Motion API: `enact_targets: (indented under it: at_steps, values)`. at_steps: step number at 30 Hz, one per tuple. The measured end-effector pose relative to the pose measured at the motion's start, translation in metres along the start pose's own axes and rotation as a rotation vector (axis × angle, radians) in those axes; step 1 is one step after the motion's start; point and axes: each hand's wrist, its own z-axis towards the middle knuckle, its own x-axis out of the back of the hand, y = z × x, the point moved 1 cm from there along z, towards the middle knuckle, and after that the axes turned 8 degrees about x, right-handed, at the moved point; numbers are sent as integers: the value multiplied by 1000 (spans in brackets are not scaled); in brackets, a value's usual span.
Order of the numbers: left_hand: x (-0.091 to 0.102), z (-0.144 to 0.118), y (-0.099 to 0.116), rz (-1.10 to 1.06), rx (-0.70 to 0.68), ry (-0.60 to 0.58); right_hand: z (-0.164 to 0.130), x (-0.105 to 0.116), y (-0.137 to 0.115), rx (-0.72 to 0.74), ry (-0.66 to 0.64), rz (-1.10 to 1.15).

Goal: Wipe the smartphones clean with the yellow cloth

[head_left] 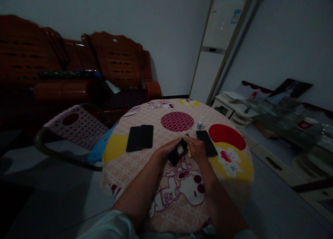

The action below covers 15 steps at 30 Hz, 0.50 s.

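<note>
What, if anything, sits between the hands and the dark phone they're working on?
Nothing visible: the left hand holds the dark phone above the table, and the right hand touches its top end.

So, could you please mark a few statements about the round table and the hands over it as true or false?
1. The left hand holds a small dark device above the table. True.
2. The small white bottle lies on its side. False: it stands upright, beyond the single dark phone.
3. Two dark phones lie side by side on the left part of the table. True.
4. The right hand rests flat on the cloth, away from the device. False: its fingers meet the top end of the device.
5. The pink plastic chair stands to the right of the table. False: it stands to the left.
</note>
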Motion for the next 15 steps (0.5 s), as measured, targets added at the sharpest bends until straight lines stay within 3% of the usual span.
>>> enact_targets:
  at_steps: [3,7,15]
  values:
    - [3,1,1,-14,8,-55,0,-1,-2,-22,-18,-11]
    - [4,0,2,-12,60,-118,1,0,0,-88,74,-2]
    - [1,-4,3,3,92,-163,1,0,2,-136,100,-2]
